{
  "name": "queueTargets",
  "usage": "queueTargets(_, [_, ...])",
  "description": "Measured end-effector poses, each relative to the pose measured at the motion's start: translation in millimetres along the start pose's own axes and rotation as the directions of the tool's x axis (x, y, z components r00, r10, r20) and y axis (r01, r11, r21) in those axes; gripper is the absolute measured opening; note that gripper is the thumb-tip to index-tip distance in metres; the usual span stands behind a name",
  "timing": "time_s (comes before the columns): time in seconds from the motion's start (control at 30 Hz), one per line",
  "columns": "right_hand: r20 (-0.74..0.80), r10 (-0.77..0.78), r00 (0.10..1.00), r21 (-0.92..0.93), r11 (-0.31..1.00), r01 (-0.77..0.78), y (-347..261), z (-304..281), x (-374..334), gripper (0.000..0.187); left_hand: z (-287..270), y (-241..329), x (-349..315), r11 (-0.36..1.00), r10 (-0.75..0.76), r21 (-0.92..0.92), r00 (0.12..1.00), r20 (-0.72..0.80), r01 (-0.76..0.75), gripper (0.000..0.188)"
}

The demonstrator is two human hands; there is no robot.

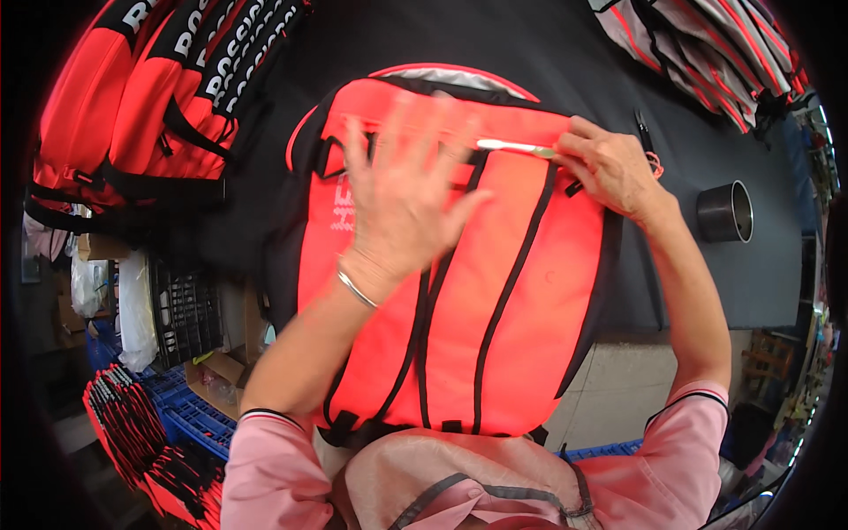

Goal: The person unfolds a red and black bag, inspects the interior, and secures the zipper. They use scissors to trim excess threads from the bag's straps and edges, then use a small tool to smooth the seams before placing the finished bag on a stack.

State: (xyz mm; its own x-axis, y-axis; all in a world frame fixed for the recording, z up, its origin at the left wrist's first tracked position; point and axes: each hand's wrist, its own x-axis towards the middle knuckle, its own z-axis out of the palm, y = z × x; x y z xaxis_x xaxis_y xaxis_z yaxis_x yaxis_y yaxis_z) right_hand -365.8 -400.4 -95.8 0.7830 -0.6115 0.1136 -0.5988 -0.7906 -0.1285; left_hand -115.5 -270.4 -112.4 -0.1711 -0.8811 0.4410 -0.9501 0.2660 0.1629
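Note:
A bright red-orange backpack (530, 291) with black edging lies in front of me, its straps running toward my body. My left hand (406, 190) is over its upper left part, fingers spread and smeared by motion, holding nothing. Whether that palm touches the fabric I cannot tell. At the upper right corner of the bag, my right hand (609, 168) is closed in a pinch. From its fingertips a slim white stick-like tool (512, 147), pale green near the fingers, points left across the bag's top panel. Its exact kind does not show.
Red and black bags (132, 132) are stacked at the far left, grey and red ones (707, 53) at the far right. Scissors or snips (643, 132) and a dark metal cup (726, 212) sit on the dark table (768, 274). Blue crates (181, 411) stand lower left.

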Motion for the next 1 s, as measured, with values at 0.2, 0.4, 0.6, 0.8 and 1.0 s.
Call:
queueTargets(0.2, [-0.068, 0.022, 0.997, 0.177, 0.984, -0.009, -6, -18, 16, 0.014, 6, -41, -66, 0.952, -0.122, -0.258, 0.977, 0.174, 0.165, 0.062])
queueTargets(0.4, [0.048, -0.13, 0.99, 0.207, 0.971, 0.117, -19, 9, 62, 0.021, 3, -41, -62, 0.97, -0.118, -0.197, 0.983, 0.144, 0.145, 0.057])
queueTargets(0.6, [-0.015, -0.209, 0.978, 0.22, 0.953, 0.207, -27, 34, 95, 0.022, 4, -38, -59, 0.917, -0.188, -0.317, 0.964, 0.188, 0.241, 0.059])
queueTargets(0.8, [0.012, -0.246, 0.969, 0.222, 0.946, 0.238, -38, 34, 107, 0.022, 6, -41, -63, 0.935, -0.173, -0.284, 0.972, 0.157, 0.212, 0.06])
queueTargets(1.0, [0.07, -0.229, 0.971, 0.316, 0.928, 0.196, -23, 33, 107, 0.023, 4, -46, -60, 0.935, -0.159, -0.296, 0.977, 0.144, 0.196, 0.06])
